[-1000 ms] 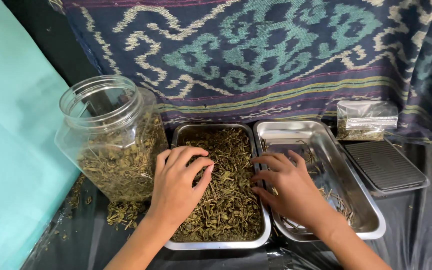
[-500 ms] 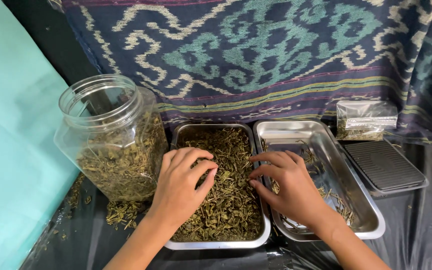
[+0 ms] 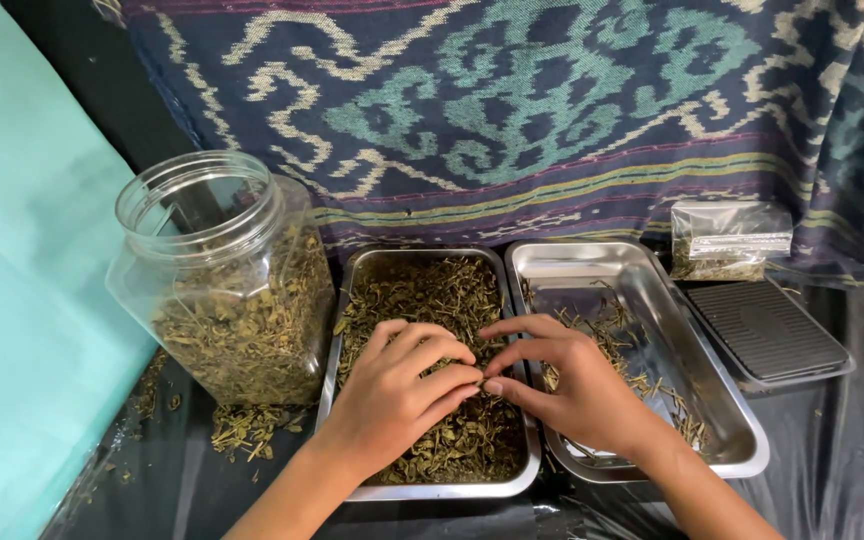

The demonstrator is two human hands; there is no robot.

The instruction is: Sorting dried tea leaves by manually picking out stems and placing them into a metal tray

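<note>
Clear plastic jar (image 3: 222,285), lidless, stands at the left, half full of dried leaves. Beside it, a steel tray (image 3: 432,488) brims with leaves (image 3: 422,290); left hand (image 3: 397,395) and right hand (image 3: 567,385) meet there, fingertips pinching bits. The next tray (image 3: 722,440) holds stems. Black sheeting (image 3: 832,480) covers the table; patterned cloth (image 3: 552,110) hangs behind.

Both forearms enter from the bottom edge, bare, angled inward. Left hand (image 3: 397,395) lies palm down, fingers curled and bunched, tips pointing right. Right hand (image 3: 572,385) also palm down, fingers bent, tips pointing left. Fingertips of the two hands meet (touching or nearly so). Neither grip visibly closes on anything.
</note>
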